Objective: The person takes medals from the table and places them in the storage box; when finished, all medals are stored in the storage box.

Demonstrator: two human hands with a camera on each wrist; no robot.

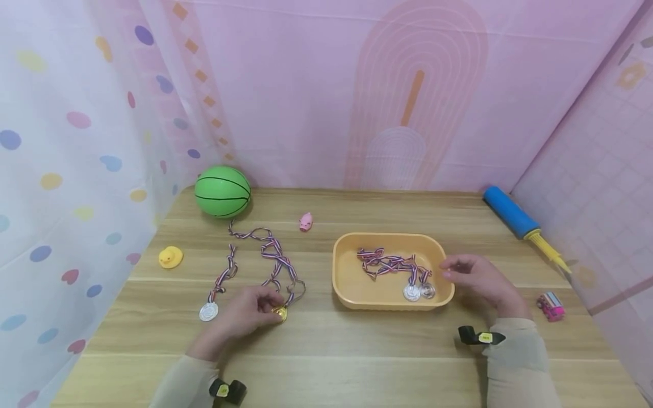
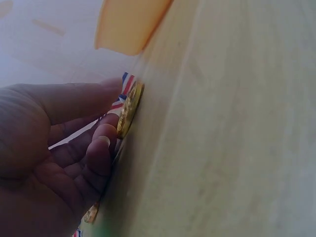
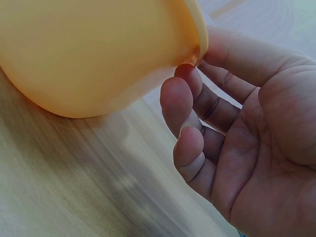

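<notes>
My left hand (image 1: 249, 310) holds a gold medal (image 1: 280, 313) by its edge, low over the wooden table. In the left wrist view the medal (image 2: 131, 111) stands tilted at the thumb and fingertips, its striped ribbon behind it. Tangled ribbons (image 1: 278, 255) stretch away from it toward the ball. Left of that hand lies a silver medal (image 1: 208, 311) with its own ribbon. At the right end of a yellow-orange plastic basin (image 1: 352, 294), my right hand (image 1: 479, 280) pinches the rim between thumb and fingers. Inside the basin are two silver medals, one (image 1: 411, 292) beside the other (image 1: 427, 290), with bunched ribbons.
A green ball (image 1: 223, 191) sits at the back left, a yellow rubber duck (image 1: 170, 257) in front of it. Behind the basin's left side is a pink pig toy (image 1: 306, 222). On the right lie a blue hand pump (image 1: 510, 212) and a small pink toy vehicle (image 1: 551, 306).
</notes>
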